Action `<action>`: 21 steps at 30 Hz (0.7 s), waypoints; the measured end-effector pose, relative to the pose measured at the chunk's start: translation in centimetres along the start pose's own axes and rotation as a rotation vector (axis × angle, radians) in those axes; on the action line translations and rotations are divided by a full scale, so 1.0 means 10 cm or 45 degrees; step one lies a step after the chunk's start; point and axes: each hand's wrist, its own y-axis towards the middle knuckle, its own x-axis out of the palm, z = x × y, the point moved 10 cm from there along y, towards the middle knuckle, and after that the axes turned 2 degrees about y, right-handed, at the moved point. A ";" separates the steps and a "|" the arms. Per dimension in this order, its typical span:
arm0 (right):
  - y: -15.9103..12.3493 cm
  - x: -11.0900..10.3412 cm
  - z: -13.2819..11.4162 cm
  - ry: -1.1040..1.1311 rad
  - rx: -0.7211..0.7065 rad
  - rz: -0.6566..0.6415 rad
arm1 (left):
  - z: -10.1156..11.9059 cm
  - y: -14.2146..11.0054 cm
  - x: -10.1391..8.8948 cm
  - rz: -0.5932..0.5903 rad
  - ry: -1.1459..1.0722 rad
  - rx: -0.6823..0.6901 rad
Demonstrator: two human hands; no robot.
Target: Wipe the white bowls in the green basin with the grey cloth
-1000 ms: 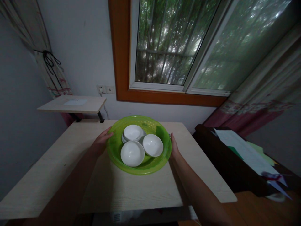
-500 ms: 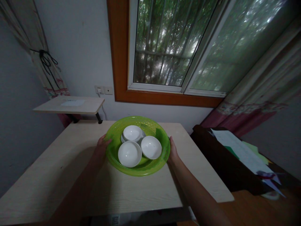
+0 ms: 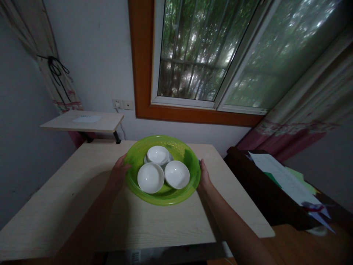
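Observation:
A wide green plastic basin (image 3: 171,198) is held between my two hands over the desk; whether its base touches the top I cannot tell. My left hand (image 3: 119,172) grips its left rim, with the thumb over the edge. On the opposite side, my right hand (image 3: 204,177) is closed around the right rim, its fingers partly hidden behind the basin. Inside lie white bowls: a front left bowl (image 3: 150,178), a right bowl (image 3: 177,175) and a back bowl (image 3: 158,154). The back one rests on another white dish (image 3: 170,157), mostly hidden beneath it.
The pale wooden desk (image 3: 165,228) carries a small raised shelf (image 3: 102,123) with a paper on it at the back left. Behind is a wall with sockets (image 3: 122,105) and a window. To the right stands a dark cabinet (image 3: 248,184) with papers (image 3: 284,176) on top.
The bowls have shifted slightly inside the basin: the back one a little right, the front left one slightly left and up. Both hands keep their hold on the rim.

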 end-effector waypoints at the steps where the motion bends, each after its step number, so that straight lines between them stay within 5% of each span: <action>1: 0.02 0.02 -0.01 0.007 0.009 -0.003 | 0.04 0.03 -0.01 0.016 0.028 -0.005; 5: 0.13 0.09 -0.06 -0.020 0.050 -0.019 | 0.19 0.21 0.16 -0.171 0.044 0.034; 14: 0.28 0.12 -0.07 -0.011 0.177 -0.031 | 0.17 0.57 0.34 -0.213 -0.028 -0.075; 21: 0.11 0.11 -0.05 0.006 0.042 -0.002 | 0.15 0.60 -0.12 0.294 0.100 0.056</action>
